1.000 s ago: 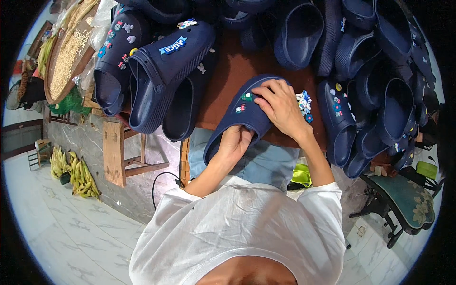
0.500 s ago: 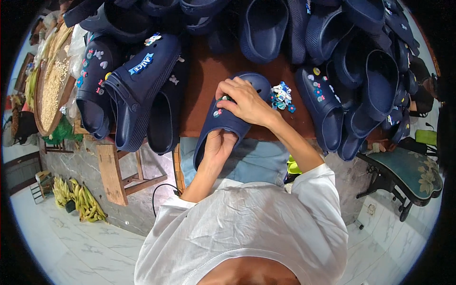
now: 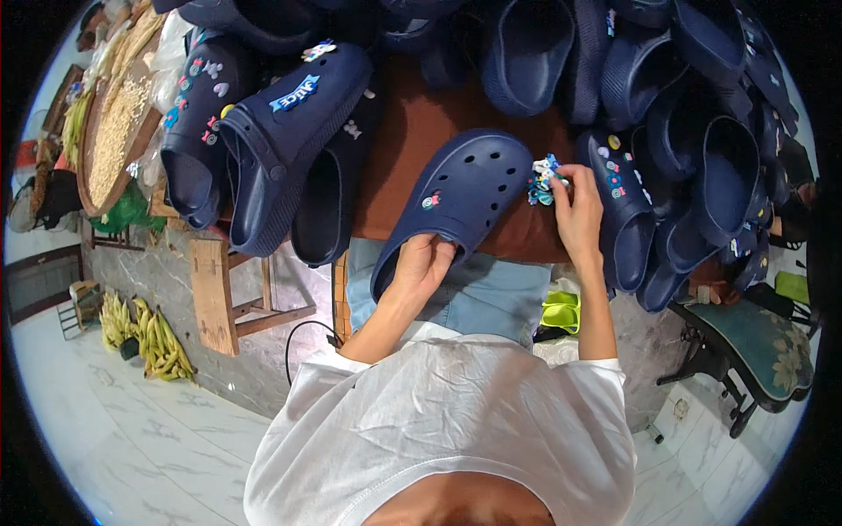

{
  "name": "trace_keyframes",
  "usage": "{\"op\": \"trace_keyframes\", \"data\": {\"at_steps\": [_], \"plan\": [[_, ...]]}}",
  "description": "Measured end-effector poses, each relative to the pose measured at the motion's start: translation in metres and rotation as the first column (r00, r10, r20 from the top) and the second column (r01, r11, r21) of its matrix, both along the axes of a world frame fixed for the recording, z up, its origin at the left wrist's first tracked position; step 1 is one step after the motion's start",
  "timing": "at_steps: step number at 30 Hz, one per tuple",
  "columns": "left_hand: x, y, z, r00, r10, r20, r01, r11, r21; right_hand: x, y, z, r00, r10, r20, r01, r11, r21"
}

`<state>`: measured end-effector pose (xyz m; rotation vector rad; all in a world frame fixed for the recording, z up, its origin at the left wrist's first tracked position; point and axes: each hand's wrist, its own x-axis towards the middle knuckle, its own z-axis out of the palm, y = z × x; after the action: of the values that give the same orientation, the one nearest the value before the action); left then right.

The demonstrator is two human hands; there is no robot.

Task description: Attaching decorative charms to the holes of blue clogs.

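A navy clog (image 3: 481,186) with round vent holes lies tilted in front of me, its toe pointing away. My left hand (image 3: 423,266) reaches into its foot opening and grips it, with some fingers hidden inside. One small pink-and-white swirl charm (image 3: 431,202) sits on the clog's left side; the other visible holes are bare. Right of the toe is a small heap of colourful shoe charms (image 3: 540,182), mostly blue and white. My right hand (image 3: 580,215) is at the heap's right edge, thumb and forefinger pinched on a charm whose shape I cannot make out.
Decorated navy clogs (image 3: 294,131) stand to the left on the brown tabletop (image 3: 399,131), and more clogs (image 3: 627,202) are piled on the right and along the back. A wooden stool (image 3: 215,294) stands below at left. Bananas (image 3: 160,342) rest on the floor.
My right hand has left the clog and moved right to the charm heap, uncovering the clog's top. The left hand still holds the clog. The whole view has shifted somewhat.
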<state>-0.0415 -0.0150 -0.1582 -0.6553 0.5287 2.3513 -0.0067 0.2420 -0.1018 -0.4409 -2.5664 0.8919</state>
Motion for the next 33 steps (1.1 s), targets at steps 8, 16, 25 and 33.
{"op": "trace_keyframes", "data": {"at_steps": [8,16,25,33], "plan": [[-0.002,0.006,0.042,0.996,-0.041,0.081,0.059,0.972,-0.226,-0.014,-0.020,0.042,0.990,0.127,-0.069,-0.117,0.985,0.127],[0.000,0.009,0.047,1.000,-0.015,0.008,0.017,0.975,-0.220,-0.056,-0.084,0.056,0.720,0.694,0.000,-0.694,0.720,-0.003],[-0.002,-0.012,0.061,0.999,0.002,-0.043,0.006,0.980,0.199,-0.070,-0.080,0.049,0.678,0.726,0.113,-0.725,0.686,-0.059],[-0.007,-0.016,0.064,0.996,-0.051,0.073,0.049,0.998,0.031,-0.069,-0.082,0.048,0.680,0.710,0.181,-0.712,0.699,-0.069]]}}
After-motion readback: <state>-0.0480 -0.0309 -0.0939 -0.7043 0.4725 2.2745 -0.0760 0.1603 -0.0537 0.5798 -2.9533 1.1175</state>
